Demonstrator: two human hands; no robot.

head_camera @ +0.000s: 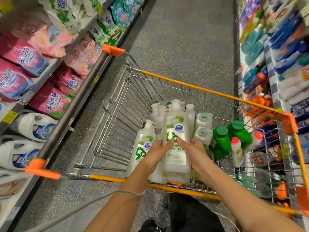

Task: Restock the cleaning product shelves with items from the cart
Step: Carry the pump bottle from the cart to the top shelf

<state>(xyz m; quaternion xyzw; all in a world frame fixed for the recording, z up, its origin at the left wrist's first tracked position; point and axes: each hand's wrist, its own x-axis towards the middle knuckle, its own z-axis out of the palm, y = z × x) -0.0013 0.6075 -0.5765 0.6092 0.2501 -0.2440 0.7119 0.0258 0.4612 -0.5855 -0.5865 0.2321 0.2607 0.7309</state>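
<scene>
From the head view I look down into the wire cart (pixel 192 86), standing in the aisle between the shelf of pink bags (pixel 20 59) on my left and the shelf of blue and orange bottles (pixel 284 47) on my right. Both of my hands are wrapped round one tall clear pump bottle (pixel 175 158), upright in the near part of the cart; the left hand (pixel 155 154) grips its left flank with the thumb laid across the label; the right hand (pixel 195 148) grips the opposite flank the same way. I cannot tell whether the base is clear of the stock beneath it.

A second pump bottle (pixel 143 144) stands just beside it on the left; more white bottles crowd behind; square refill packs (pixel 203 121) and green bottles (pixel 222 138) sit to the right.

I judge the bottle full, so fairly heavy; the plastic looks stiff but glossy, and the film label may be slick. I would hold low on the broad body with both palms, never by the pump head, which could twist or leak; I would lift straight up so the neighbours do not topple.
</scene>
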